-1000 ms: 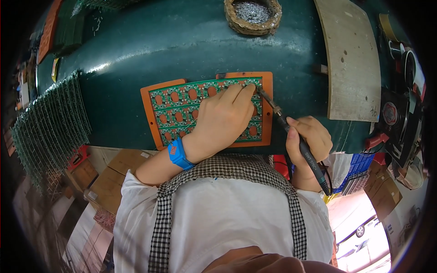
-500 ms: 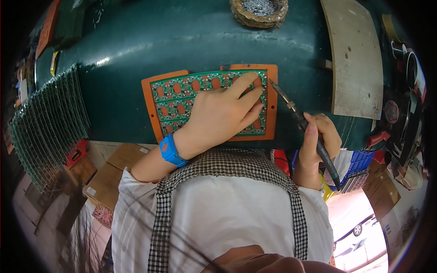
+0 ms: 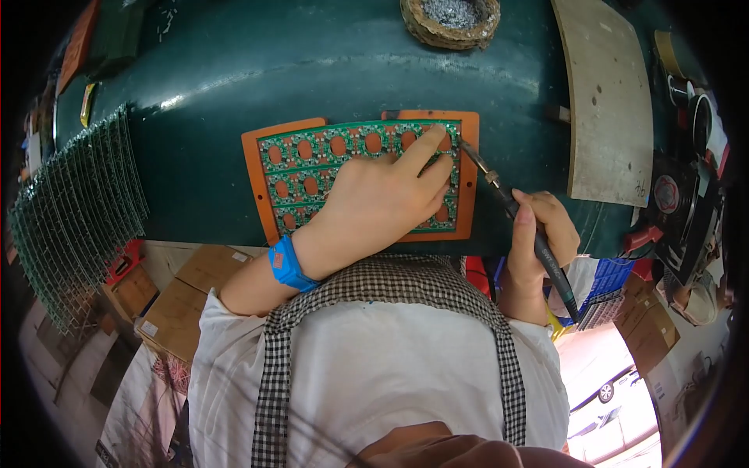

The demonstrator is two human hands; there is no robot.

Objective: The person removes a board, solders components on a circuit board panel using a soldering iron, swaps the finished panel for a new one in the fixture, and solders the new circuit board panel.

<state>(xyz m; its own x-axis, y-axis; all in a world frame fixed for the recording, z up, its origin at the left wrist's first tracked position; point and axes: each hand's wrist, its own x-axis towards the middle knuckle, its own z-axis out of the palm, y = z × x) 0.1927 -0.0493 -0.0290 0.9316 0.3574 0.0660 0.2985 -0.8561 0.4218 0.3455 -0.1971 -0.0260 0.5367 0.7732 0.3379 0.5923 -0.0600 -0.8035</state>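
Note:
A panel of green circuit boards (image 3: 355, 156) with rows of oval cut-outs sits in an orange frame (image 3: 470, 179) on the bench. My left hand (image 3: 382, 195), with a blue band on its wrist, lies across the panel. Its index finger stretches to the upper right corner of the boards; the other fingers are bent, and the thumb is hidden. In my right hand (image 3: 546, 234) is a soldering iron (image 3: 555, 273), gripped like a pen. The iron's tip meets or nearly meets the panel's upper right edge, close to the left index fingertip.
A round, rough-rimmed bowl (image 3: 417, 31) of silvery bits stands at the far side. Stacked green panels (image 3: 82, 218) fan out at the left. A pale board (image 3: 608, 101) lies on the right, with a red-handled tool (image 3: 644, 238) beyond it. Cardboard boxes (image 3: 187, 304) are below the bench.
The soldering iron's tip has shifted slightly left and down onto the panel's edge. My left fingers have drawn closer together, the middle one bending more.

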